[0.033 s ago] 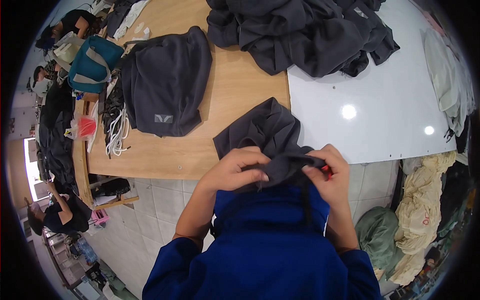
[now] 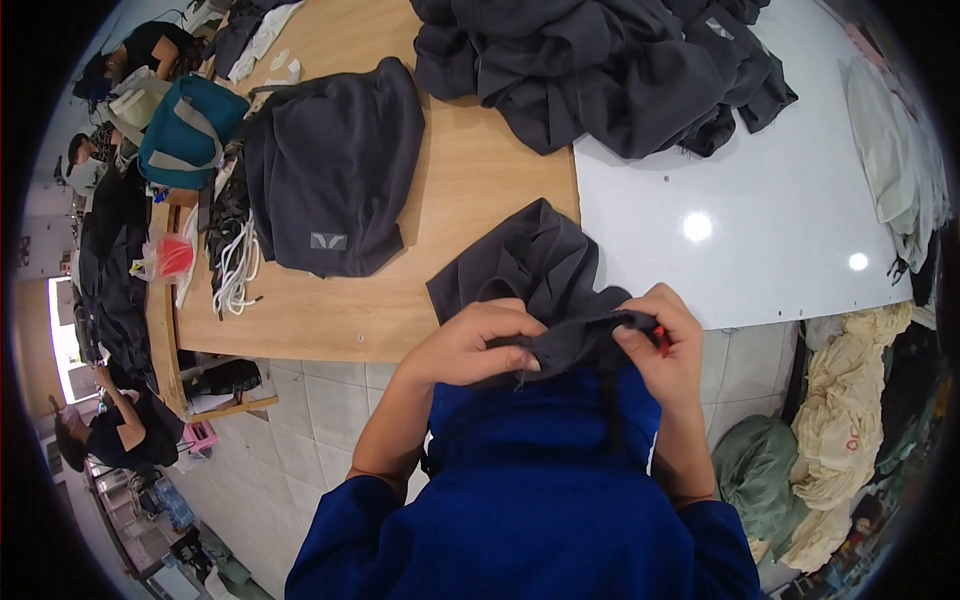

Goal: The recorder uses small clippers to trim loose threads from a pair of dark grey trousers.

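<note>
A dark grey garment (image 2: 535, 255) lies partly on the near edge of the table, and its near end comes up into my hands. My left hand (image 2: 480, 340) pinches one end of the fabric edge between thumb and fingers. A few loose threads hang by that thumb. The other end of the edge is pinched in my right hand (image 2: 663, 345), so the strip runs taut between them. Something small and red (image 2: 661, 341) shows inside my right hand; most of it is hidden by the fingers, and its kind cannot be made out.
A folded dark grey garment (image 2: 335, 170) lies at the left, beside white cords (image 2: 236, 270) and a teal bag (image 2: 185, 135). A heap of dark grey clothing (image 2: 610, 70) covers the far side. Cream cloth (image 2: 840, 400) and a green bundle (image 2: 755, 465) stand right. Several people are at left.
The fabric edge between my hands has been turned and drawn flatter, from a bunched fold to a straighter strip. My right hand has shifted very slightly; my left stays nearly in place.
</note>
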### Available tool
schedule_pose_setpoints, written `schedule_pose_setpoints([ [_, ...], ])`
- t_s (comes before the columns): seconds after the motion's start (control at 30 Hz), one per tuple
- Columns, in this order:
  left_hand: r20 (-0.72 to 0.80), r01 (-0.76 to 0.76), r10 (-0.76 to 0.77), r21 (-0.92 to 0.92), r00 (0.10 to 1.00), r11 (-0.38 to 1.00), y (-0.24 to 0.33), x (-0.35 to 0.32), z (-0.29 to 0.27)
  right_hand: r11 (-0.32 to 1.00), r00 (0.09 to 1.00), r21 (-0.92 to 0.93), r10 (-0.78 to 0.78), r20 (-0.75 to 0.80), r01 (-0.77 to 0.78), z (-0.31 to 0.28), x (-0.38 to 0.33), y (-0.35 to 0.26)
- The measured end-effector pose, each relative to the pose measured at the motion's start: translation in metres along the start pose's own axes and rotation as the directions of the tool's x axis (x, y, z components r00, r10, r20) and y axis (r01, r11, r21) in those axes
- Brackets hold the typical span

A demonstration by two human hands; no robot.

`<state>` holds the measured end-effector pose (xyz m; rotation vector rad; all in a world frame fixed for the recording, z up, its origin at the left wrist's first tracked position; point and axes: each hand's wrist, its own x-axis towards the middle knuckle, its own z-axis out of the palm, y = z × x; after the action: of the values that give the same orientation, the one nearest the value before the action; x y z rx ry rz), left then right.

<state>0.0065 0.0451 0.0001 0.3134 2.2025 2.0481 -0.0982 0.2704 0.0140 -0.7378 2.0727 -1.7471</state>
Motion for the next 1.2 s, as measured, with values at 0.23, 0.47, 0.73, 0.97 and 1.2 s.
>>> schedule_pose_setpoints([
  [0.23, -0.080, -0.116, 0.106, -0.143, 0.991, 0.983, 0.016, 0.017, 0.008, 0.533, 0.881, 0.714, 0.391, 0.267, -0.453, 0.004, 0.023, 0.005],
  [0.47, -0.126, -0.186, 0.163, -0.204, 0.979, 0.961, -0.001, 0.022, 0.020, 0.413, 0.769, 0.677, 0.516, 0.377, -0.609, 0.021, 0.041, 0.012],
  [0.73, -0.414, -0.268, 0.214, -0.075, 0.885, 0.961, 0.003, 0.026, 0.024, 0.855, 0.954, 0.441, 0.300, 0.010, -0.274, 0.023, 0.029, -0.003],
  [0.97, -0.484, -0.251, 0.234, 0.030, 0.843, 0.968, 0.001, 0.027, 0.029, 0.989, 0.984, 0.096, -0.100, -0.149, 0.115, 0.016, -0.002, -0.027],
  [1.2, -0.459, -0.232, 0.253, 0.103, 0.851, 0.967, 0.004, 0.030, 0.031, 0.941, 0.945, -0.189, -0.305, -0.118, 0.280, 0.017, -0.001, -0.032],
])
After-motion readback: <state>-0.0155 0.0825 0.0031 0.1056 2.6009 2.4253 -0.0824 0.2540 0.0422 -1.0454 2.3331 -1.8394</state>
